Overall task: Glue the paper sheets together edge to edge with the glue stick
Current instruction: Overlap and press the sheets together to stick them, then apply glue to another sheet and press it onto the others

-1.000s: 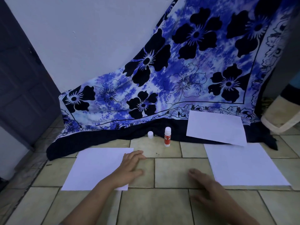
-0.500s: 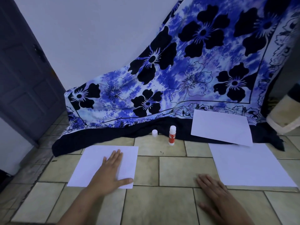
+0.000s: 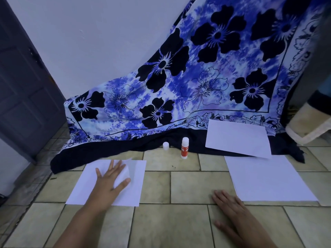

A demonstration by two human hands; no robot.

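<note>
While the left hand (image 3: 109, 179) lies with straight, spread fingers (image 3: 112, 166) on the left paper sheets (image 3: 84, 187), a top sheet (image 3: 128, 169) buckles up between forefinger and thumb. This looks like separating one sheet, so gluing has not begun. The right hand (image 3: 234, 213) rests flat and relaxed on the tiled floor (image 3: 184, 185), holding nothing, just beside the right sheet (image 3: 268, 179). A third sheet (image 3: 238, 138) lies on the floral cloth (image 3: 179, 104), its near edge over the right sheet's far edge. The glue stick (image 3: 185, 148) stands upright between the piles, with a small white cap (image 3: 166, 145) beside it. Next, the freed sheet likely needs bringing alongside another and the stick picking up.
</note>
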